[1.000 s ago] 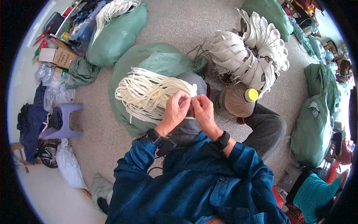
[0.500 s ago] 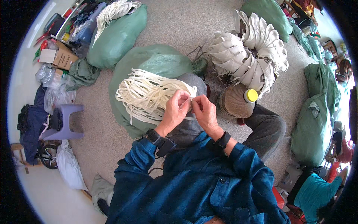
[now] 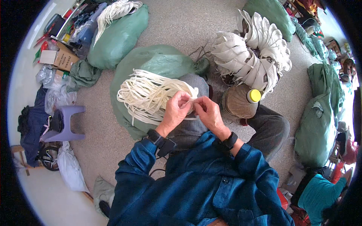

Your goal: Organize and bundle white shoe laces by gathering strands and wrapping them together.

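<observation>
A thick bundle of cream-white flat laces (image 3: 145, 96) lies over a green sack (image 3: 162, 56) and my grey-trousered leg. Its gathered end reaches my hands above the knee. My left hand (image 3: 174, 112) is closed in a pinch at that end. Facing it, my right hand (image 3: 210, 115) also pinches there, with thumb and forefinger almost touching the left fingertips. The exact strand between the fingers is too small to make out. Right of my hands stands a big brownish jar (image 3: 238, 102) with a yellow cap (image 3: 254, 95).
Beyond the jar, white shoe-upper-like pieces (image 3: 233, 52) lie stacked in a curved row on the speckled floor. Another green sack (image 3: 120, 30) carries more white laces. A purple stool (image 3: 69, 126) stands at left, near a cardboard box (image 3: 64, 59). Green bags (image 3: 316, 128) line the right side.
My right hand and wrist have shifted slightly right and down. Both hands still pinch at the gathered end; the bundle and surroundings have stayed put.
</observation>
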A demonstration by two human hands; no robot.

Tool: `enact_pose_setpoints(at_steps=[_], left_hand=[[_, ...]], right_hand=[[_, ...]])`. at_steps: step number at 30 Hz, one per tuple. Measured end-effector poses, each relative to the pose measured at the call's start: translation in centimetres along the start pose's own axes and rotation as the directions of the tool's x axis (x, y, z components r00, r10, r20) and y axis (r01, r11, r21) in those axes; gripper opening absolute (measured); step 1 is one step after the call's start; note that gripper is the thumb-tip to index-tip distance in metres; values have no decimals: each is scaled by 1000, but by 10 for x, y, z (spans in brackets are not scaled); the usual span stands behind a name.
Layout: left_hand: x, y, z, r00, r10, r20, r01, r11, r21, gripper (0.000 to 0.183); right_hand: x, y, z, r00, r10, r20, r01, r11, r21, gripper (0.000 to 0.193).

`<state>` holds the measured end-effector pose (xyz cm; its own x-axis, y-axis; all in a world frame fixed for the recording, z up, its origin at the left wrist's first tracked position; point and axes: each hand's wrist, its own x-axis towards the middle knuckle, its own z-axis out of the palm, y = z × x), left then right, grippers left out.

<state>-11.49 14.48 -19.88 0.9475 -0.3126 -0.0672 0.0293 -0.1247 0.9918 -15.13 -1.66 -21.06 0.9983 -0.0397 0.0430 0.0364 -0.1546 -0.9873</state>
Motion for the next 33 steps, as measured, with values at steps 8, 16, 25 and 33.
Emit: enact_pose_setpoints(at_steps=[8,16,25,33], left_hand=[[-7,1,20,931,336,-145,-249,872,421,19],[-7,-4,21,890,443,-106,-341,804,488,21],[-10,-8,18,945,298,-133,-239,910,339,21],[-15,1,14,948,270,-166,-219,936,274,14]], right_hand=[[19,-23,-14,902,-432,18,417,859,-296,25],[31,-17,-24,922,-363,138,388,876,-287,10],[32,-15,-25,945,-290,154,323,902,-285,11],[30,-23,-30,953,-229,198,277,923,-266,11]])
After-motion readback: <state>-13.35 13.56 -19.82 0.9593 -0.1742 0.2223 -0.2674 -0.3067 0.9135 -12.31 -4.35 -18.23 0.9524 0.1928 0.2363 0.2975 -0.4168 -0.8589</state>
